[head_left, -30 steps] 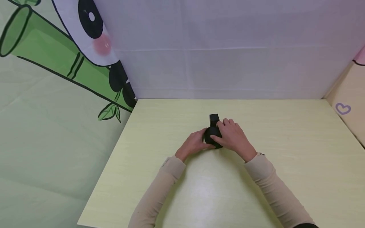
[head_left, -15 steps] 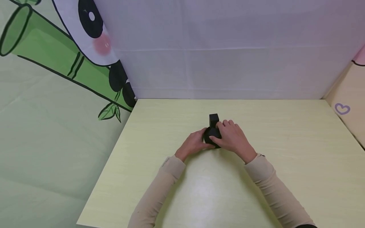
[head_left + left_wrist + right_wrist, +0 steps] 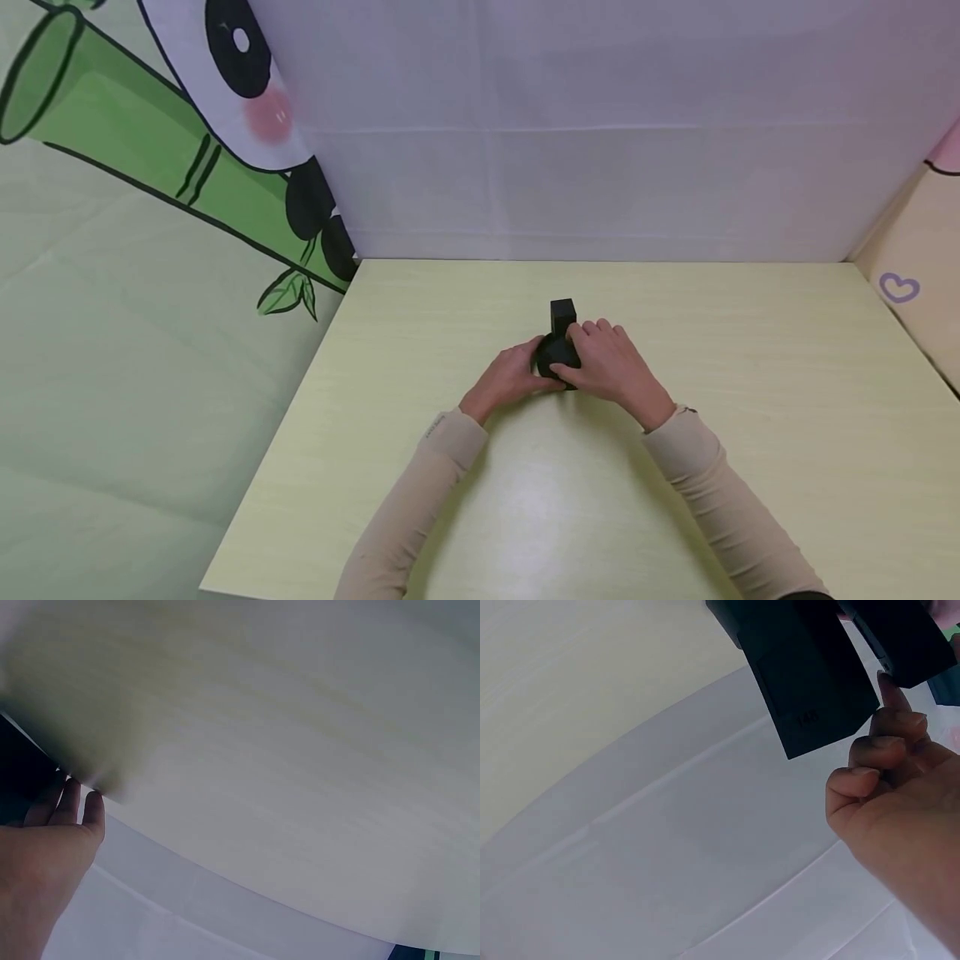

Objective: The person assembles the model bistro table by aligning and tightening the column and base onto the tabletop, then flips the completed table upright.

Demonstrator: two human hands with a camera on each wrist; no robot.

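Note:
A black object with a rounded body (image 3: 555, 357) and a square-ended block (image 3: 562, 315) jutting from its far side stands on the table; its kind is unclear. My left hand (image 3: 510, 375) grips the body's left side, thumb along the near edge. From the right, my right hand (image 3: 611, 362) pinches the same object, thumb on the near side and index finger beside the block. In the right wrist view, the block (image 3: 802, 690) bears small, faint marks, and the fingertips touch a second dark piece (image 3: 904, 641). Only a dark edge (image 3: 22, 765) shows by the left fingers in the left wrist view.
The pale wooden table (image 3: 420, 325) reaches back to a lilac cloth wall (image 3: 600, 183). A green printed cloth (image 3: 135, 375) hangs along the left side, and a cream panel with a heart (image 3: 900, 287) stands at the right.
My right hand has turned slightly, its knuckles and thumb shifting a little toward me and to the left. The left hand and the black object stay nearly in place.

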